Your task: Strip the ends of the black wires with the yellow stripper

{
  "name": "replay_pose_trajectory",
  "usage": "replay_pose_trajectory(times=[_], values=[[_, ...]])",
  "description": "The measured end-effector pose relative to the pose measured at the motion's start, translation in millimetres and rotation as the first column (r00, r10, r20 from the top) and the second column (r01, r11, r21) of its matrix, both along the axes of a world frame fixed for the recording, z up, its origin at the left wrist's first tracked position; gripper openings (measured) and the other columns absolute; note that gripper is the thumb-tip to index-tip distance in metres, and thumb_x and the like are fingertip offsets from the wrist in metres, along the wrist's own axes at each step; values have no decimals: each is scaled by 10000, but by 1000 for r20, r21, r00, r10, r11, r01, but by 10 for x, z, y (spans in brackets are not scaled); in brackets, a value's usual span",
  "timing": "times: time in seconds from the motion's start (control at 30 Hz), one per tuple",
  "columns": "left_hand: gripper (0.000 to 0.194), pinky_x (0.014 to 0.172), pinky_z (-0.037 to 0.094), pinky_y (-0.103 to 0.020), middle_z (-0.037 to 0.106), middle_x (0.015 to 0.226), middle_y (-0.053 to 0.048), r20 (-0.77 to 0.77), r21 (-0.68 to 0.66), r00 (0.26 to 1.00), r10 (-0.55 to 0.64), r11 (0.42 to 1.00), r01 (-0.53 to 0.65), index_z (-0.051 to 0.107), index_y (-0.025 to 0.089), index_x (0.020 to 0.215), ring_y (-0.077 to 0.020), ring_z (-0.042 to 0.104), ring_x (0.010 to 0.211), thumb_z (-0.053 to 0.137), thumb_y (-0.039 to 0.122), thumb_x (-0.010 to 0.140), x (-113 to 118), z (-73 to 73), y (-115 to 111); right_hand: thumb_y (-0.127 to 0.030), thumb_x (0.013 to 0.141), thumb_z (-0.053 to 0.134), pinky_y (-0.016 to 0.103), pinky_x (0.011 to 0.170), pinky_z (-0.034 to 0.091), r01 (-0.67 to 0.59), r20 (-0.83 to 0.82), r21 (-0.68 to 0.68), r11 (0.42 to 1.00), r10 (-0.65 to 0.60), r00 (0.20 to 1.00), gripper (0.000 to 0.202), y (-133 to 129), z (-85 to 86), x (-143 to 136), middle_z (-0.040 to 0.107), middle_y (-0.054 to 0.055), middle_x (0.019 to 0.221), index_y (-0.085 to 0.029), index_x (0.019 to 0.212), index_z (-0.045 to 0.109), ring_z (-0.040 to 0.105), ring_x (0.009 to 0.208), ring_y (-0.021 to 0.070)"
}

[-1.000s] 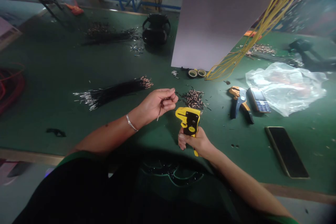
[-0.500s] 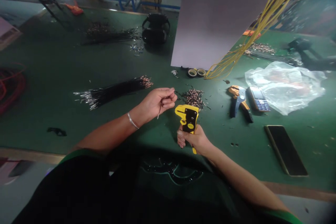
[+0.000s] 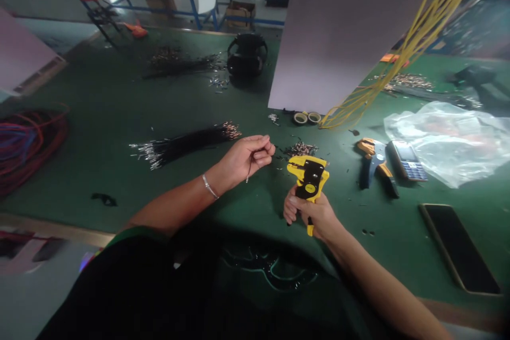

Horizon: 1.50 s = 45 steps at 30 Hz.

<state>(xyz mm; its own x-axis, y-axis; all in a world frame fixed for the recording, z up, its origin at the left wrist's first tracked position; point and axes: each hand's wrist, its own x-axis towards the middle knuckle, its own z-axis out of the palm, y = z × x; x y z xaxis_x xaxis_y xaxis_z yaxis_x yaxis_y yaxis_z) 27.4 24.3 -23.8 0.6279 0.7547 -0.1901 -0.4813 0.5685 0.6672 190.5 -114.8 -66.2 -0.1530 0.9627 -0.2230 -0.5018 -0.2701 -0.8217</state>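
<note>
My left hand (image 3: 250, 158) is closed in a pinch on a short dark wire (image 3: 249, 171), whose end hangs below the fingers. To its right, my right hand (image 3: 313, 210) is wrapped round the handle of a yellow and black wire stripper (image 3: 312, 178), its head pointing up and left, apart from the wire. Behind the stripper lies a pile of small copper-coloured bits (image 3: 302, 149). A bundle of black wires (image 3: 185, 143) with bare copper ends on the right and silvery ends on the left lies beyond my left forearm.
On the green table (image 3: 207, 109), an orange and blue tool (image 3: 376, 164), a keypad phone (image 3: 408, 160), a smartphone (image 3: 460, 248) and a plastic bag (image 3: 450, 138) lie right. Yellow wires (image 3: 414, 37) hang beside a grey panel (image 3: 338, 32). Red and blue coils (image 3: 30, 143) lie left.
The whole view has shifted, so the table items appear further right and slightly lower. My right hand and the stripper have moved a little away from my left hand, which still pinches the wire.
</note>
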Motion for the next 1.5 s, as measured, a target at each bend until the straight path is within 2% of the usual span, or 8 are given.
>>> replay_pose_trajectory(times=[0.37,0.53,0.67,0.77,0.97,1.17,1.33,1.5], values=[[235,489,393,-170,561,640,-40,-46,22,999,6,1000,-5,605,83,646,-32,379,481,570,105,878,20,114,-103,-268,694,785,394,685,509,-7,-42,69,998,10,999,273,68,51,57,604,3,713,-188,878,600,593,655,183],[228,719,523,-275,589,666,-43,-51,44,999,-6,999,8,617,104,662,-85,529,574,573,146,882,47,142,-161,-237,635,783,449,779,516,-7,-61,56,998,10,998,354,86,73,118,651,40,810,-180,948,626,624,737,218],[214,897,512,-361,641,749,-73,-37,80,999,-26,996,29,637,101,676,-120,608,664,584,166,873,45,128,-155,-214,609,771,463,794,520,25,-46,74,997,-21,999,420,111,80,188,671,47,835,-175,1004,634,636,748,226],[190,963,488,-384,653,778,-78,-23,76,999,-36,996,38,641,102,674,-143,636,738,605,157,851,44,138,-156,-196,618,767,446,785,525,101,0,105,989,-101,995,402,120,106,232,676,39,838,-180,997,635,639,738,219],[168,982,479,-381,655,793,-77,-36,34,998,-51,998,52,654,101,677,-157,654,787,625,152,834,84,159,-249,-242,668,795,446,814,530,235,61,124,964,-244,968,299,131,185,236,658,26,808,-194,909,624,638,738,212],[173,949,492,-389,658,787,-87,-78,-7,992,-98,995,98,641,100,657,-164,651,781,642,163,818,166,127,-407,-265,604,864,435,803,557,309,73,89,947,-316,946,365,137,169,179,646,7,782,-200,875,628,640,721,196],[171,906,507,-356,669,816,-94,-77,-20,987,-139,990,137,643,96,665,-174,663,802,650,175,817,185,104,-468,-245,620,854,442,753,567,315,98,109,943,-326,940,322,107,155,155,641,0,741,-199,841,624,634,679,191],[164,932,498,-364,684,857,-97,-82,7,987,-140,990,141,667,95,678,-171,662,815,649,177,819,157,79,-424,-230,638,834,435,728,560,317,89,135,939,-331,940,288,109,172,152,626,-5,725,-195,823,615,626,653,184]])
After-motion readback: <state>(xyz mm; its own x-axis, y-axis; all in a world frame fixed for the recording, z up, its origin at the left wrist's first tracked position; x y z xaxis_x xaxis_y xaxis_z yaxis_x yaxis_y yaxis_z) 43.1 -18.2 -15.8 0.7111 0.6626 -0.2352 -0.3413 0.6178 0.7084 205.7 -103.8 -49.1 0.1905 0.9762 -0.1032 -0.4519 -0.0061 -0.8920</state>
